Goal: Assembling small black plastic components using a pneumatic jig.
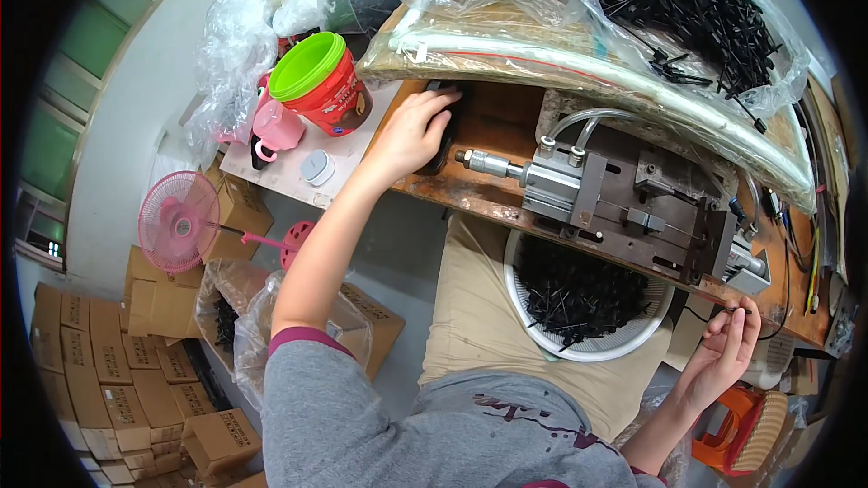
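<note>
A thin black piece (739, 310) lies pinched in the right grip (721, 352); whether the left grip (411, 134) is closed, I cannot tell.

Under the left hand (411, 136), a smooth thing (443, 146) is looking black. Left of it, a bucket (318, 98) is showing red and lime green, and a cup (278, 126) is looking pink. Between that hand and the right hand (721, 351), a machine (553, 190) is looking silver and brown, and a basket (658, 295) is showing white around black sticks (579, 294). Below both hands, a shirt (380, 434) is showing grey with dark red edges and splotches.
</note>
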